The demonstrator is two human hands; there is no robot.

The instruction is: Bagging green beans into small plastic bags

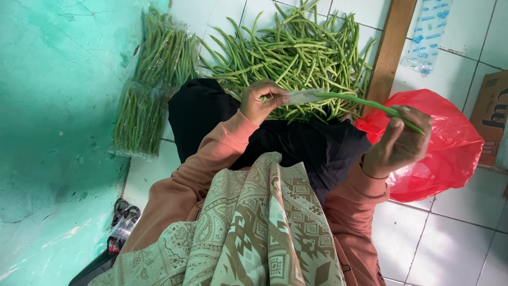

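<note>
Holding a bean [365,103] between my hands, I pinch its near end in my right hand [398,143] while my left hand [260,100] grips a clear strip [306,96] at its other end. Beside it, the red bag [450,148] hides its contents. Beyond lies the loose pile [296,53], large and, I judge, mostly undone. Left of the pile, two clear bags [153,79] sit packed.

Home floor workspace: white tiles [455,243], heaped green beans [296,47]
</note>
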